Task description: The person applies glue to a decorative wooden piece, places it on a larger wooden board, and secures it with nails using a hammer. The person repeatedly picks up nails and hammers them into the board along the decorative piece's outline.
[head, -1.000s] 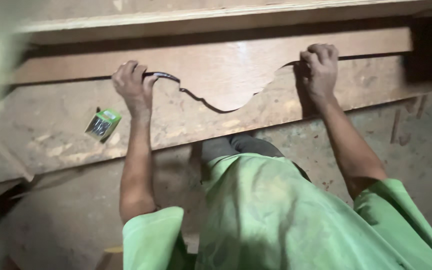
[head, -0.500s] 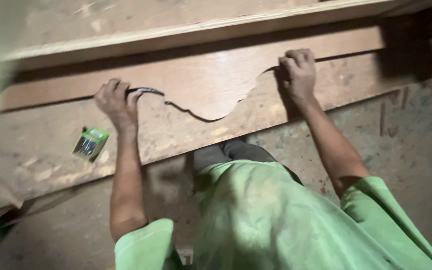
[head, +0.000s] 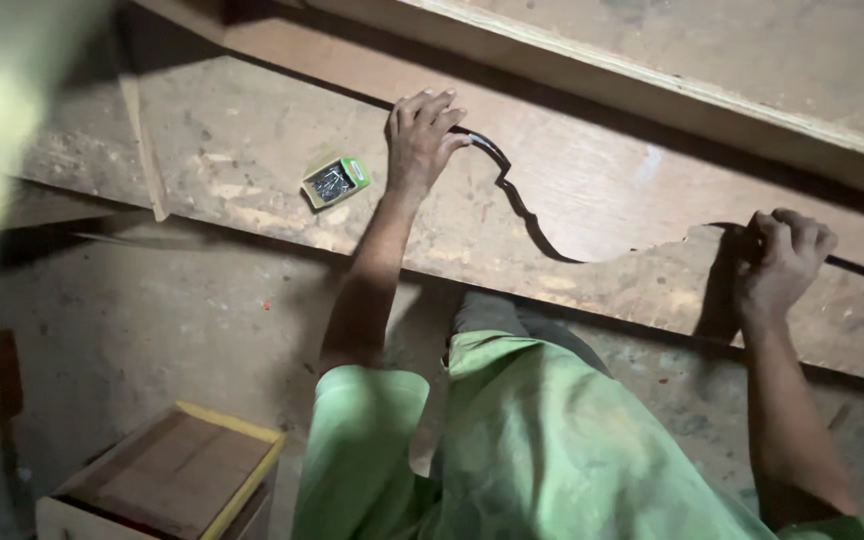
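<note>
A dusty concrete floor (head: 152,330) lies dimly lit beneath a worn plywood workbench (head: 242,150), beside a yellow-edged wooden box (head: 167,475).

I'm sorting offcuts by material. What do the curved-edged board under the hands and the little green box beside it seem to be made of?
The curved-edged board looks like bare, unfinished wood: pale brown, matte, with faint grain and a sawn scalloped edge. The left hand and right hand rest on its edge. The small green box seems to be thin printed card, open and holding dark, shiny contents, probably metal nails.

Box of nails (head: 334,182) sat on the workbench (head: 232,150), just left of the left hand (head: 420,140). Curvy-edged board (head: 592,190) ran between both hands, right hand (head: 782,262) at far right. Small stool (head: 167,480) was at lower left.
</note>
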